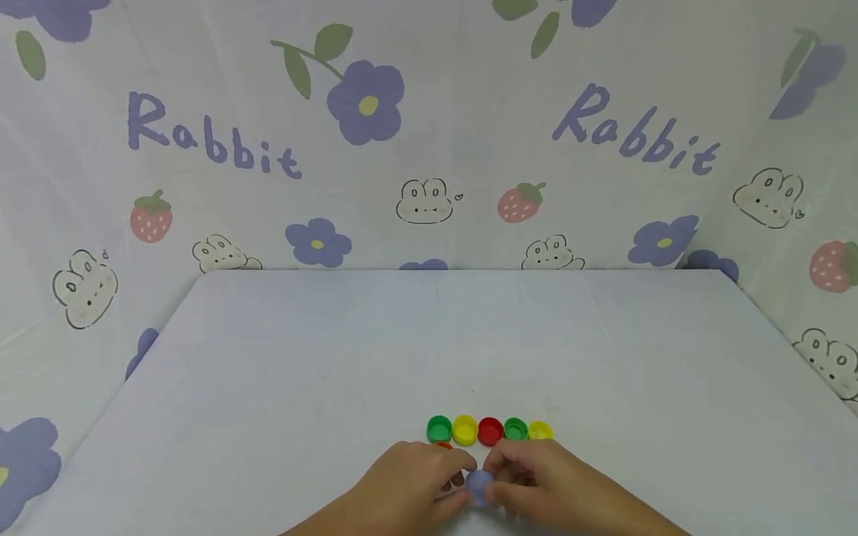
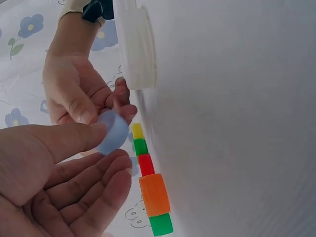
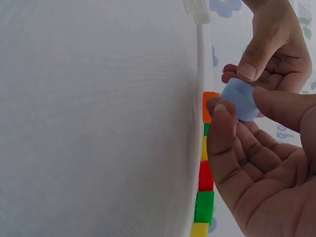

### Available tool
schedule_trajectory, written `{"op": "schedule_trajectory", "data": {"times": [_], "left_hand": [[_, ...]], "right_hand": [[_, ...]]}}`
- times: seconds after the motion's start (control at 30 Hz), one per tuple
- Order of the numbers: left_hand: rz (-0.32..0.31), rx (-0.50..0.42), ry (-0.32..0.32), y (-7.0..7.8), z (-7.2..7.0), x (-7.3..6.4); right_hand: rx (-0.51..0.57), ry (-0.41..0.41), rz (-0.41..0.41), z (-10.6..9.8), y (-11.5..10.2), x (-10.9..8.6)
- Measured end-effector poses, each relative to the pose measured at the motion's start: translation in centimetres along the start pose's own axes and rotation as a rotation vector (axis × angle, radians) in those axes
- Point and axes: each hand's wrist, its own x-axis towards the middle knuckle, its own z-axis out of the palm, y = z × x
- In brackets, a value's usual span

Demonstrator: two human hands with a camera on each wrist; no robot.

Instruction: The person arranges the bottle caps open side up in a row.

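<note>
A light blue, short round piece (image 1: pixel 479 487) is held between both hands near the front edge of the table. My left hand (image 1: pixel 418 480) pinches its left side, thumb on top in the left wrist view. On the other side, my right hand (image 1: pixel 536 476) grips it between thumb and fingers, as the right wrist view shows. Just beyond the hands stands a row of small round caps: green (image 1: pixel 439 429), yellow (image 1: pixel 465 430), red (image 1: pixel 491 431), another green one (image 1: pixel 516 429) and another yellow one (image 1: pixel 541 430). An orange cap (image 2: pixel 155 194) sits nearer, mostly hidden behind my left hand in the head view.
The white tabletop (image 1: pixel 302 372) stretches away to the back and both sides. A cloth wall (image 1: pixel 462 134) printed with rabbits, flowers and strawberries surrounds it. A pale plastic strip (image 2: pixel 140 49) lies along the table's edge.
</note>
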Motion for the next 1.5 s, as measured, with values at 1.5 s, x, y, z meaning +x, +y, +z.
{"op": "schedule_trajectory", "data": {"times": [1.5], "left_hand": [[-0.095,0.265,-0.007,0.0,-0.1,1.8]], "right_hand": [[-0.724,0.208,-0.095,1.2,-1.4,2.0]]}}
